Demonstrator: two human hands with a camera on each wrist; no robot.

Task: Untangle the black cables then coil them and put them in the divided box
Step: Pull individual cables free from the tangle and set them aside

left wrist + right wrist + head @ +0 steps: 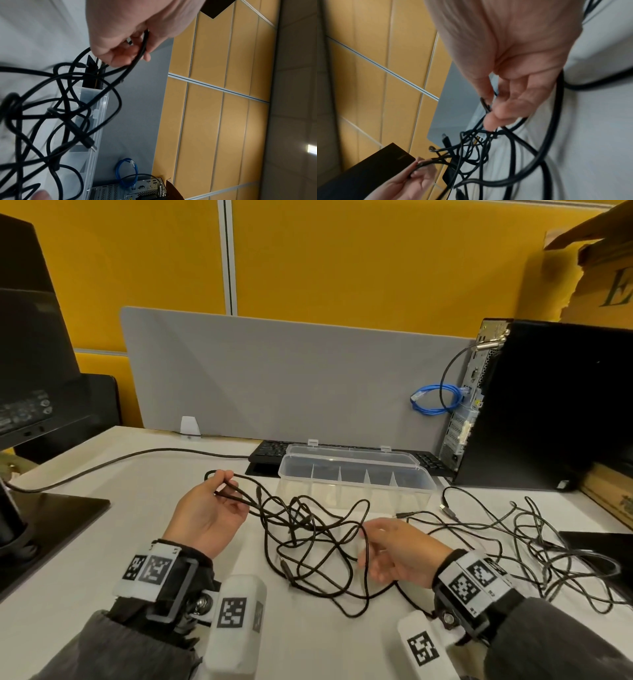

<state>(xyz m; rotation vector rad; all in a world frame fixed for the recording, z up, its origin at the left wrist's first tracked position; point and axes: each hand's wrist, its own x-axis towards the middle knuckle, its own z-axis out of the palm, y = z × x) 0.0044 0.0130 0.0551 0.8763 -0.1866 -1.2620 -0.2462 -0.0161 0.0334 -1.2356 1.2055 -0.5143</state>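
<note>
The job is barely begun — the cables lie as one loose black tangle across the centre of the head view, on the white surface, with a second sprawl of thinner cable spreading toward the right edge of the frame. The left hand, at centre left, is raised palm up with its fingers curled round a few strands drawn out of the knot; the left wrist view confirms the grip, a thick strand passing under the bent fingers. The right hand, lower centre right, reaches into the tangle with fingers loosely bent, and the right wrist view shows the thumb and a fingertip pinching a thin loop while a thicker loop hangs round the outside of the hand. The box sits just beyond the knot, upper centre, lid open behind it and every compartment bare as far as can be seen. A keyboard lies behind the box and a computer tower stands at the right. Judging from this, nothing is yet separated, coiled or stowed — all of the untangling, the winding and the placing into compartments is left to do.
</note>
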